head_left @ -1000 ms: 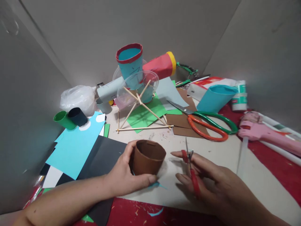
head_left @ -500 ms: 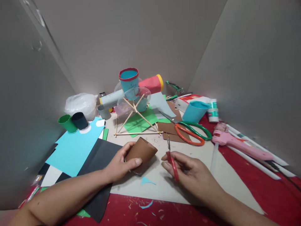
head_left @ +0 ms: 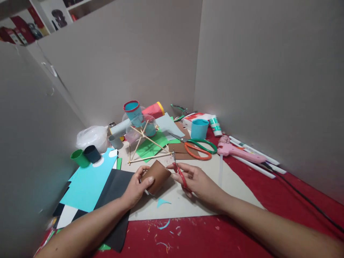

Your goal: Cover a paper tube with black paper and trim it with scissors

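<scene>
A brown paper tube (head_left: 159, 179) lies tilted in my left hand (head_left: 137, 186), whose thumb presses on its side while the fingers wrap behind. My right hand (head_left: 197, 181) holds small red-handled scissors (head_left: 181, 175) with the blades pointing up and away. The right fingertips are close to the tube's right end; I cannot tell whether they touch it. Under both hands spreads a pale board (head_left: 199, 208). A light-blue paper scrap (head_left: 162, 202) rests on it just below the tube.
A wooden-stick frame (head_left: 150, 157) and large scissors (head_left: 199, 147) stand beyond my hands. To the right lies a pink glue gun (head_left: 239, 152) with its cord. Blue and black sheets (head_left: 88, 186), plus green (head_left: 80, 158) and black tubes (head_left: 92, 154), are at left. A blue cup (head_left: 199, 129) stands behind.
The camera view has swung to the right and up, so shelves now show at top left. My right hand with the small scissors has come closer to the brown tube, which remains in my left hand.
</scene>
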`<action>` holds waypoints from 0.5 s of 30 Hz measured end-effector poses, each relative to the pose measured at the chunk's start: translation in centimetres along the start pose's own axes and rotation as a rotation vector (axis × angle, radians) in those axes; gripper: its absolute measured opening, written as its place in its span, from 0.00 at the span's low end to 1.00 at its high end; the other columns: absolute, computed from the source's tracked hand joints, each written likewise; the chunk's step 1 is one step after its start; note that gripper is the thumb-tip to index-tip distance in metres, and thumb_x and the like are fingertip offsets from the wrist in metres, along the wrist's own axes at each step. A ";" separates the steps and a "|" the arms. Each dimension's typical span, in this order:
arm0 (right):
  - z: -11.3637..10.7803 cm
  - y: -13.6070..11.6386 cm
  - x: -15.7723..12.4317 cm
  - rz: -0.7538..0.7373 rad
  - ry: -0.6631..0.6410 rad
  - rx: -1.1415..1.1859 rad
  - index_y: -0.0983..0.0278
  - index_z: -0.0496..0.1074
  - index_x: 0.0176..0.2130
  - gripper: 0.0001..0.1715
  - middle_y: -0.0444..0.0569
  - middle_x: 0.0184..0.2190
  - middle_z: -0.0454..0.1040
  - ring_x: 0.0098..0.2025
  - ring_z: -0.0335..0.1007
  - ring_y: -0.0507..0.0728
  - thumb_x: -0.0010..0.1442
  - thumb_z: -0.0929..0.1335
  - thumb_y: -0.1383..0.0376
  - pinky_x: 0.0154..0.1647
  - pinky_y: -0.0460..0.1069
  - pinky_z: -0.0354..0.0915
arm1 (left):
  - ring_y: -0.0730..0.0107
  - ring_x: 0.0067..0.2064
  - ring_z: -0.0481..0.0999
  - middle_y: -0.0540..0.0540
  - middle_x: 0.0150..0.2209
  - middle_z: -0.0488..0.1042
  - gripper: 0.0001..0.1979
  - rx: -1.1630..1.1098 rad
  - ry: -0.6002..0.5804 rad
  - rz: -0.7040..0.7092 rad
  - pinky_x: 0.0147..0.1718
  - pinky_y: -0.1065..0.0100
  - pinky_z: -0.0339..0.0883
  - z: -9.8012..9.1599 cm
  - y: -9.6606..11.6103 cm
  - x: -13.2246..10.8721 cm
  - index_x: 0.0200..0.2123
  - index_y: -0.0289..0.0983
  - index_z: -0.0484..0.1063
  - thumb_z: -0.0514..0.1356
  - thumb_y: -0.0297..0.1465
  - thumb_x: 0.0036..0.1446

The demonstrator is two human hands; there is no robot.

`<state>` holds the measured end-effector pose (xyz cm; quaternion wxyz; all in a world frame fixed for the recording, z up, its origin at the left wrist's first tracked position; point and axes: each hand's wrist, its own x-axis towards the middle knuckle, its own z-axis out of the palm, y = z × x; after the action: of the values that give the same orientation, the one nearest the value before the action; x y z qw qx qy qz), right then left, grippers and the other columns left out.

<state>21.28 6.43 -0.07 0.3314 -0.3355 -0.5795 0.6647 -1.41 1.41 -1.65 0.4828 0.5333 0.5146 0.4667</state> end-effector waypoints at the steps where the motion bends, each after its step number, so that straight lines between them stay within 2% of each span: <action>1: 0.0 0.0 0.1 0.008 -0.027 0.037 0.64 0.70 0.46 0.33 0.32 0.15 0.58 0.15 0.52 0.48 0.52 0.74 0.43 0.16 0.43 0.50 | 0.63 0.42 0.73 0.47 0.43 0.74 0.27 0.011 -0.006 0.003 0.41 0.67 0.66 -0.1 -0.1 0.1 0.49 0.39 0.66 0.66 0.49 0.54; 3: 0.0 -0.1 0.3 0.022 -0.075 0.105 0.63 0.69 0.41 0.33 0.36 0.16 0.64 0.15 0.59 0.49 0.51 0.73 0.40 0.16 0.43 0.53 | 0.62 0.43 0.73 0.47 0.43 0.74 0.28 0.032 -0.018 0.009 0.41 0.67 0.66 -0.1 -0.1 0.3 0.49 0.39 0.67 0.66 0.51 0.53; 7: -0.3 0.1 0.6 0.037 -0.124 0.192 0.63 0.69 0.38 0.31 0.48 0.26 0.78 0.22 0.72 0.52 0.53 0.72 0.39 0.17 0.42 0.59 | 0.59 0.46 0.73 0.46 0.44 0.75 0.26 0.084 -0.047 0.028 0.46 0.64 0.66 0.1 0.4 0.4 0.49 0.39 0.69 0.66 0.50 0.55; 10: -0.4 0.2 0.5 0.039 -0.135 0.216 0.64 0.69 0.37 0.29 0.53 0.30 0.81 0.26 0.76 0.54 0.54 0.73 0.42 0.18 0.42 0.61 | 0.57 0.49 0.73 0.45 0.46 0.75 0.26 0.127 -0.067 0.051 0.49 0.62 0.66 0.2 0.7 0.3 0.49 0.39 0.71 0.66 0.49 0.55; 15: -0.3 0.0 0.1 0.012 -0.111 0.215 0.64 0.72 0.38 0.26 0.54 0.30 0.82 0.33 0.79 0.57 0.55 0.73 0.45 0.20 0.43 0.63 | 0.53 0.52 0.73 0.42 0.50 0.75 0.28 0.186 -0.097 0.079 0.51 0.60 0.66 0.3 1.2 -0.2 0.53 0.38 0.70 0.67 0.48 0.55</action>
<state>21.49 6.68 -0.13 0.3289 -0.2644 -0.5201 0.7426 -0.98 1.19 -0.53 0.4368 0.6176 0.5103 0.4092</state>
